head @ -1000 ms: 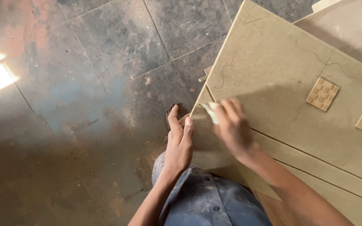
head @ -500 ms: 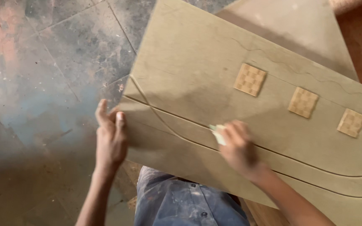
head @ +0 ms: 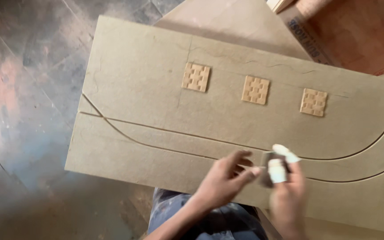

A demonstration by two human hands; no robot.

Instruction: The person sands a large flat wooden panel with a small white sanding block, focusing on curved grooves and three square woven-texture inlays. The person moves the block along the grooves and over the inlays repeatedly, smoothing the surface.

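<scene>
A tan fibreboard panel lies tilted across my lap, with two curved grooves cut along its near part. Three small square woven-pattern inlays sit in a row on it. My right hand, with white tape wrapped on two fingertips, holds a small dark abrasive piece over the lower groove. My left hand reaches in from the left, and its thumb and fingertips pinch the same piece's left edge.
A dusty grey tiled floor lies to the left. A second tan board lies under the panel at the top, beside a reddish sheet at the top right. My denim-clad knee shows below the panel.
My left hand has left the panel's left end and come across to the dark piece. My right hand has slid right along the groove. The view has swung right.
</scene>
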